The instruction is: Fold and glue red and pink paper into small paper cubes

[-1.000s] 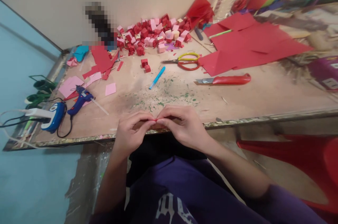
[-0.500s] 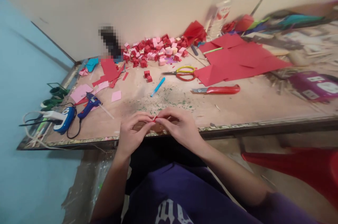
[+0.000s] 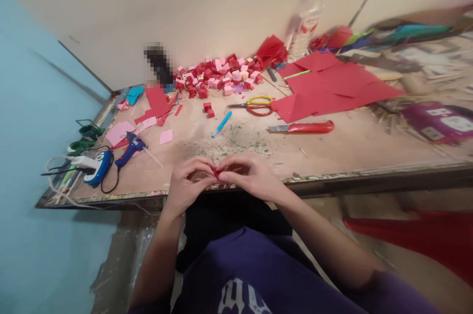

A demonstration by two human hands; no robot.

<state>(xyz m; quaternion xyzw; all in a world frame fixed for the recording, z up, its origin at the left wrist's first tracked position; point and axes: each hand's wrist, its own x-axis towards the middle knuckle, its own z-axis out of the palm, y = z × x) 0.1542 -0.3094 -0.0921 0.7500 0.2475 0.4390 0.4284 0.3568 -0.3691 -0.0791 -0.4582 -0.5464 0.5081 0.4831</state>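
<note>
Between my fingertips is a small folded piece of red paper (image 3: 216,172), mostly covered by the fingers. My left hand (image 3: 186,183) pinches its left side, and my right hand (image 3: 253,176) pinches it from the right with the thumb on top. Both hands are just above the table's front edge. Beyond them lie a light blue pen (image 3: 222,124), two small folded red paper cubes (image 3: 209,110) and scissors (image 3: 254,105) with yellow and red handles. A red-handled utility knife (image 3: 303,127) rests further right.
Folded red and pink paper cubes (image 3: 218,75) are heaped by the wall. Red paper sheets (image 3: 340,82) lie right, near a plastic bottle (image 3: 305,23). At left are a blue glue gun (image 3: 131,149) and a corded power strip (image 3: 101,168). A red chair (image 3: 417,237) stands below right.
My fingers have shifted slightly on the red paper, which now shows as a tilted folded shape. The camera view has turned a little, so the table's left side sits further right.
</note>
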